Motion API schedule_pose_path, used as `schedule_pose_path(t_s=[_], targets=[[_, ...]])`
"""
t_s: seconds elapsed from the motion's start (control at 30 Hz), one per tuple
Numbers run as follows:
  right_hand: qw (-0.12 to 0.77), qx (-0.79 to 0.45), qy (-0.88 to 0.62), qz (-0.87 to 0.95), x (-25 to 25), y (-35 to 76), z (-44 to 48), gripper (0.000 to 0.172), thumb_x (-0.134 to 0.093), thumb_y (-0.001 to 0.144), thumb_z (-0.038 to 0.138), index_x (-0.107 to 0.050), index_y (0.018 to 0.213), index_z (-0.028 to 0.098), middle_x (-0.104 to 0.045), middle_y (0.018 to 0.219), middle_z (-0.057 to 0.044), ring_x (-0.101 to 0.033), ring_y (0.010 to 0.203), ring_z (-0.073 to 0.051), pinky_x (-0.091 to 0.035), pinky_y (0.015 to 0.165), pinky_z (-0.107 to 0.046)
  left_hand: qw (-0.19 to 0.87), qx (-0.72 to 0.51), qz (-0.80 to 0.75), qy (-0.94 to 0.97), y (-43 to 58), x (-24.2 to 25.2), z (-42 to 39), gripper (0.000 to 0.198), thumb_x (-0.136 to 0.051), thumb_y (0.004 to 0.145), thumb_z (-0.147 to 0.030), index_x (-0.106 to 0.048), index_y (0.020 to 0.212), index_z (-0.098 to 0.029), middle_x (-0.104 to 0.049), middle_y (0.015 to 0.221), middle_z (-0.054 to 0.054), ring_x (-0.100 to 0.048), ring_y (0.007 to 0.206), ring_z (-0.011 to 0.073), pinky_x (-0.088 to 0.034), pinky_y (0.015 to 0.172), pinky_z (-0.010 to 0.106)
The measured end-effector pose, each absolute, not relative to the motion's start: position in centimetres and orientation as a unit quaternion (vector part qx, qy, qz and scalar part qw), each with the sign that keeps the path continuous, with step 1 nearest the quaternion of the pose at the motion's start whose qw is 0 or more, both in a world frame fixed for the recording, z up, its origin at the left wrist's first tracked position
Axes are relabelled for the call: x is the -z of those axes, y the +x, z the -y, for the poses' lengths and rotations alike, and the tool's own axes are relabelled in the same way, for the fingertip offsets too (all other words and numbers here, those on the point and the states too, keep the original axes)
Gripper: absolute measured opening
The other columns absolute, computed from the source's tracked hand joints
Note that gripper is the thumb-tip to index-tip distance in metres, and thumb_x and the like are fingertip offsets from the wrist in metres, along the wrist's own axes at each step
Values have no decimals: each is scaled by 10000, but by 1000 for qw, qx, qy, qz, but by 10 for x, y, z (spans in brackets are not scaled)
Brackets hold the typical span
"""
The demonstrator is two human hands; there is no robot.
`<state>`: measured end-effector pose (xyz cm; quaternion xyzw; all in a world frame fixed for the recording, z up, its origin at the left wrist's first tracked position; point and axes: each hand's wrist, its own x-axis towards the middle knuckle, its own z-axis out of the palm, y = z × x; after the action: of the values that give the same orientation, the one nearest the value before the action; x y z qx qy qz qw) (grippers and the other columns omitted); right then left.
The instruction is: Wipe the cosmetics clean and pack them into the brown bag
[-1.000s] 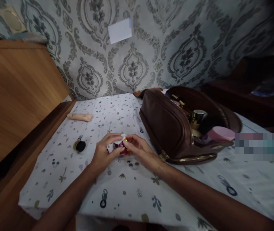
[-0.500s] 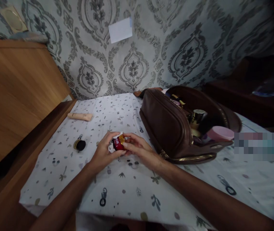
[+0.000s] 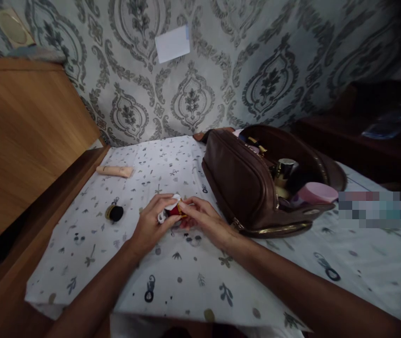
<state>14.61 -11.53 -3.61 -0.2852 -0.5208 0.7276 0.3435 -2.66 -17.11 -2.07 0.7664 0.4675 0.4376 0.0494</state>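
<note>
My left hand (image 3: 153,220) and my right hand (image 3: 200,217) meet over the patterned white cloth (image 3: 172,281) on the table. Between them is a small red container with a gold part (image 3: 174,211). My left fingers press a piece of white tissue (image 3: 168,209) against it, and my right fingers pinch its other side. Both hands are closed round it, and most of the container is hidden by the fingers.
An open brown leather pouch (image 3: 242,185) with cosmetics inside lies just right of my hands. A beige tube (image 3: 115,171) and a small black round item with a gold rim (image 3: 115,212) lie to the left. A wooden cabinet (image 3: 20,136) rises at far left, patterned wall behind.
The red container has turned between my fingers and is more covered by them now than half a second ago. Both hands stay in the same place; the view shifted slightly.
</note>
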Motion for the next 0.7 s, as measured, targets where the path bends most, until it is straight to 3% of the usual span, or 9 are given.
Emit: schedule_pose_path(t_s=[0.17,0.33,0.5,0.7], targets=[[341,-735,-300,503,37,146,115,511,-715,729,675,-587,821,190,-642,590,14,-597,508,-134,-457,533,-266,69,-395,-454,796,-27,19,172,533,-692,877,-305,-466,1355,-244,-535,1318,152,-526,1270,281,-471,1032,437],[337,-744,-283,504,33,147,116,485,-706,756,654,-581,837,192,-664,654,-4,-627,580,-150,-459,540,-263,116,-428,-493,748,-28,22,172,499,-711,855,-322,-510,1304,-245,-586,1259,108,-579,1186,263,-490,985,402],[379,-745,-246,491,31,147,119,475,-825,703,466,-630,1068,231,-652,822,27,-639,735,-128,-512,650,-250,170,-457,-518,703,-28,26,169,480,-750,809,-365,-584,1239,-227,-648,1217,78,-626,1136,250,-505,967,378],[363,-754,-259,482,38,145,116,452,-806,703,542,-609,920,198,-678,776,6,-675,675,-144,-551,674,-291,118,-458,-510,719,-29,25,168,380,-739,826,-318,-654,1185,-226,-703,1170,73,-671,1091,231,-532,963,379]])
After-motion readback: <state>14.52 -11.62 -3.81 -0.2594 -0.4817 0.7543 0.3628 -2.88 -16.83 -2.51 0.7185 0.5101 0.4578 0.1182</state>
